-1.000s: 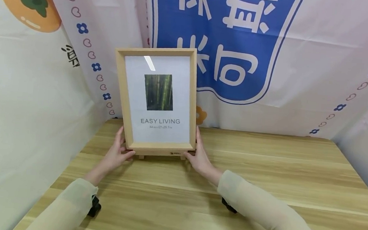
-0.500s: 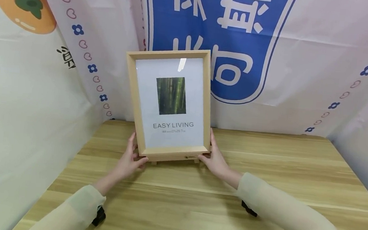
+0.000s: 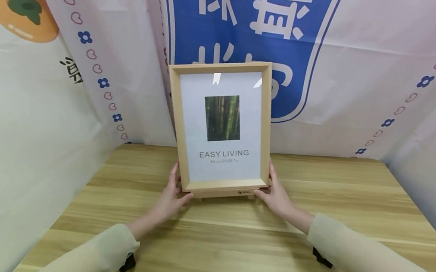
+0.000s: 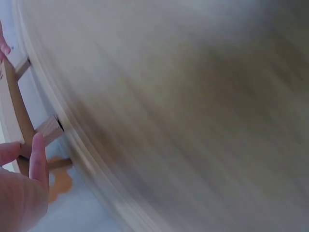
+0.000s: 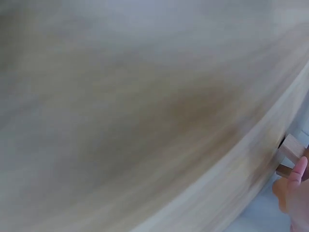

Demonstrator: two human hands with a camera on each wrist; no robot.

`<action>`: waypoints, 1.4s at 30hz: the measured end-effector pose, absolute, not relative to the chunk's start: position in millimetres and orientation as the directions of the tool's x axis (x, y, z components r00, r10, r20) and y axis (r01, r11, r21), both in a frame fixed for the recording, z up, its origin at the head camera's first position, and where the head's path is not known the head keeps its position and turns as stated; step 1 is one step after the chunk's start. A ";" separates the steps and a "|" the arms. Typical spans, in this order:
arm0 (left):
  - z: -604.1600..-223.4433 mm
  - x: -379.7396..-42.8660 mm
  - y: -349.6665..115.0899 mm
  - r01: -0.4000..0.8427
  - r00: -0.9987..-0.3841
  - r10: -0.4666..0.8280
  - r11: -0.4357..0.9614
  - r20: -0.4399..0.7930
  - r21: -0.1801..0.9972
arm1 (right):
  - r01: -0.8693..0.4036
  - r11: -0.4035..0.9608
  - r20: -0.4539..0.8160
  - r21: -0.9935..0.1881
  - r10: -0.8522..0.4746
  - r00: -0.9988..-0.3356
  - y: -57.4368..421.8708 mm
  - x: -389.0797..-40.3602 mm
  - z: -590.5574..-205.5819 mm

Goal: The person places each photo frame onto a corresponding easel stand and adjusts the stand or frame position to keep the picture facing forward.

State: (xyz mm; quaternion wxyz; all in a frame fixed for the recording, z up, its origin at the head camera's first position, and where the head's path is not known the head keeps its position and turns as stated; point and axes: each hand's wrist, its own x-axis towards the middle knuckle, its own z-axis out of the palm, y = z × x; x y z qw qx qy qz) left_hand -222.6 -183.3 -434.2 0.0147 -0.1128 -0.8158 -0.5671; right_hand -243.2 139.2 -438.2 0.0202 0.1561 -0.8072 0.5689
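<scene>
A picture frame (image 3: 218,147) with a pale wood border, a bamboo photo and the words EASY LIVING leans back slightly on a small wooden easel (image 3: 222,192). My left hand (image 3: 170,196) grips the easel's ledge at the frame's lower left corner, thumb in front. At the lower right corner my right hand (image 3: 278,199) holds the other end the same way. The left wrist view shows a short easel leg (image 4: 50,129) near the left hand's fingers. Only part of the right hand and an easel leg (image 5: 292,147) appear in the right wrist view.
The wooden table (image 3: 230,258) spreads out under both arms. Behind it hangs a white cloth (image 3: 342,134) printed with a blue panel (image 3: 296,91) and rows of flowers. Another pale cloth (image 3: 35,137) covers the left side.
Both hands have moved to the right together, bringing the easel and picture frame along and slightly nearer. Their hold looks the same. The head view has shifted a little.
</scene>
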 end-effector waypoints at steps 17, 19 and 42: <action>-436.2 -220.7 -132.7 0.298 -0.938 0.275 0.325 0.212 0.897 | -0.251 0.356 0.202 -0.900 -0.171 -0.964 196.7 -217.8 -439.9; -434.9 -220.0 -128.4 0.300 -0.935 0.286 0.323 0.209 0.898 | -0.255 0.358 0.207 -0.898 -0.167 -0.964 201.3 -214.2 -439.8; -432.2 -227.6 -109.5 0.286 -0.924 0.340 0.312 0.174 0.906 | -0.236 0.413 0.220 -0.880 -0.086 -0.972 217.5 -195.0 -437.1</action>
